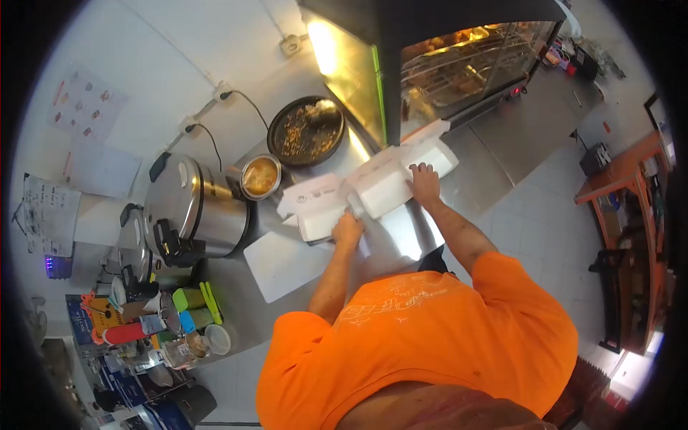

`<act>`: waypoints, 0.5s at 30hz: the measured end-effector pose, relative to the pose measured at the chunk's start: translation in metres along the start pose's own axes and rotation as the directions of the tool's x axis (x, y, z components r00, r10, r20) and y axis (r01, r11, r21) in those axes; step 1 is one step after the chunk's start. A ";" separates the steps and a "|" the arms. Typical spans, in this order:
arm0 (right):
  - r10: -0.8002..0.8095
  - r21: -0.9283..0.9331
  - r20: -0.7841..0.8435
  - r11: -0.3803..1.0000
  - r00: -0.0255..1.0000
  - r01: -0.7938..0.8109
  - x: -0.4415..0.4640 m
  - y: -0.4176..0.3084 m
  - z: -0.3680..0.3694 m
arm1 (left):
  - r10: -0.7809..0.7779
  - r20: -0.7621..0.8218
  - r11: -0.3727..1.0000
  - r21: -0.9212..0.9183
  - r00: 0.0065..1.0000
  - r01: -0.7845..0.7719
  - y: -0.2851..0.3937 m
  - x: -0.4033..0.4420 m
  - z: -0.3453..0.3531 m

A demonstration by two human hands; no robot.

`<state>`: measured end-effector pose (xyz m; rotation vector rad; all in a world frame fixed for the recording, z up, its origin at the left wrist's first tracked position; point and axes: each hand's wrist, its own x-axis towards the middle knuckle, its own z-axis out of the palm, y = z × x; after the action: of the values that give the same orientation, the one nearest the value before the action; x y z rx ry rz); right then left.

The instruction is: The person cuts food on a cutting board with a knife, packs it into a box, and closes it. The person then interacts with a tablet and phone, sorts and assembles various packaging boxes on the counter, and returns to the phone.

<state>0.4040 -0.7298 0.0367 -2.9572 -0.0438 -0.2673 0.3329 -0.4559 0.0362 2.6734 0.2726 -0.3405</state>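
Note:
Three white takeaway boxes with printed lids stand open in a row on the steel counter. My left hand [347, 229] is at the right edge of the left box [322, 221], its fingers bent together; what they grip, if anything, is too small to tell. The middle box [385, 188] sits between my hands. My right hand [424, 182] touches the near edge of the right box [436, 162], fingers apart, with nothing held. Beside the left box lies a white board [283, 266].
Behind the boxes are a dark round pan [306, 131] with food bits and a metal pot [259, 177] of orange sauce. A lit glass food warmer [459, 68] stands at the back. Large steel cookers [208, 208] and several containers [201, 308] are at the left.

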 end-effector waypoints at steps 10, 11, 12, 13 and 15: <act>-0.010 0.084 0.116 0.997 0.993 0.001 0.025 0.168 0.017 | 0.126 0.108 0.892 -0.447 0.986 -0.065 0.145 0.065 0.131; -0.020 0.078 0.127 0.997 0.992 0.010 0.035 0.176 0.020 | 0.104 0.135 0.880 -0.475 0.985 -0.027 0.162 0.067 0.130; -0.031 0.070 0.144 0.997 0.989 0.022 0.045 0.181 0.026 | 0.065 0.129 0.886 -0.463 0.990 0.002 0.171 0.070 0.132; -0.044 0.059 0.162 0.998 0.986 0.035 0.053 0.188 0.032 | 0.026 0.122 0.890 -0.455 0.992 0.033 0.178 0.074 0.133; -0.053 0.105 0.255 0.994 0.966 0.027 0.072 0.194 0.026 | -0.036 0.098 0.930 -0.360 0.995 0.069 0.191 0.074 0.132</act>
<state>0.4875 -0.9153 -0.0077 -2.8726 -0.1455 0.1131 0.4242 -0.6734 -0.0254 2.2830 0.3436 -0.3847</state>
